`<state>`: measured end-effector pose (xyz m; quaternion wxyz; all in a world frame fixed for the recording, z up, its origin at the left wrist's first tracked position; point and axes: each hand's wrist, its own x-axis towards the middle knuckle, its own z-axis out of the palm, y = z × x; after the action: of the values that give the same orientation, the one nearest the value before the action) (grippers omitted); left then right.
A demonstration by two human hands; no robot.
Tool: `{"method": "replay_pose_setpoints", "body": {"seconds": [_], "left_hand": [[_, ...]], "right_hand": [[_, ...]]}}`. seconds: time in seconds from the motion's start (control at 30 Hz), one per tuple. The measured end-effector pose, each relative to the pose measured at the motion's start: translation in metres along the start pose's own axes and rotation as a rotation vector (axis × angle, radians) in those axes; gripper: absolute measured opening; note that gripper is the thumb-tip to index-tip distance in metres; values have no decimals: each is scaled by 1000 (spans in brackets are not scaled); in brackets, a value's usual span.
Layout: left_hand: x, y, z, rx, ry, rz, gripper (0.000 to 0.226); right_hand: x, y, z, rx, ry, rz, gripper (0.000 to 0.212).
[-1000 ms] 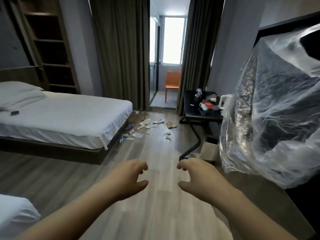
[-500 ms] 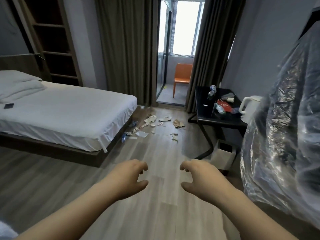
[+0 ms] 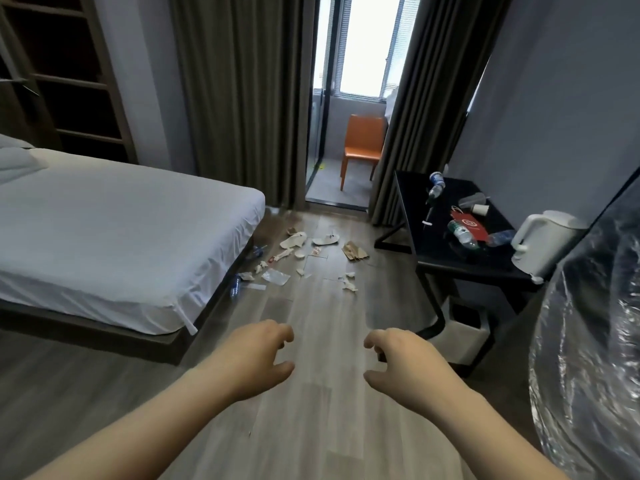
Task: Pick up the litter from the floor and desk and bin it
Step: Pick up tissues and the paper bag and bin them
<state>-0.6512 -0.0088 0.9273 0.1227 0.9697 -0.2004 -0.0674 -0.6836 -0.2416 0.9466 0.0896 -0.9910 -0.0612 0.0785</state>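
Litter (image 3: 304,251) lies well ahead on the floor (image 3: 329,427), none of it in hand. Nearest the camera, both bare forearms reach forward and slightly inward, palms down. Left hand (image 3: 256,358) hovers over the boards, fingers (image 3: 282,336) loosely curled, thumb spread beneath them, holding nothing. Right hand (image 3: 401,365) mirrors it, near but apart, fingers (image 3: 375,342) hooked down in a relaxed claw, thumb out, empty too. Off to the right, a big sheet of clear plastic (image 3: 588,341) fills the frame edge. Just beyond the right hand, a white bin (image 3: 453,348) stands on the floor under the black worktop (image 3: 412,202). Up on that worktop: plastic bottles (image 3: 462,233), a red packet (image 3: 469,225), a paper cup (image 3: 481,209), and a white kettle (image 3: 540,240) at the near corner. Further along, between the bed (image 3: 104,216) and the worktop, the scatter: torn white scraps, a clear wrapper, a brown paper bag (image 3: 355,251), a blue bottle (image 3: 235,287) tucked against the bed base. Far back, an orange chair (image 3: 363,143) past the curtains (image 3: 242,98)
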Motion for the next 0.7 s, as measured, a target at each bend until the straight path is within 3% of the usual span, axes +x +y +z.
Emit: {"method": "replay_pose_setpoints", "body": {"seconds": [0.7], "left_hand": [[379, -62, -24, 19, -67, 9, 40]], "right_hand": [[360, 136, -42, 44, -17, 8, 48]]}}
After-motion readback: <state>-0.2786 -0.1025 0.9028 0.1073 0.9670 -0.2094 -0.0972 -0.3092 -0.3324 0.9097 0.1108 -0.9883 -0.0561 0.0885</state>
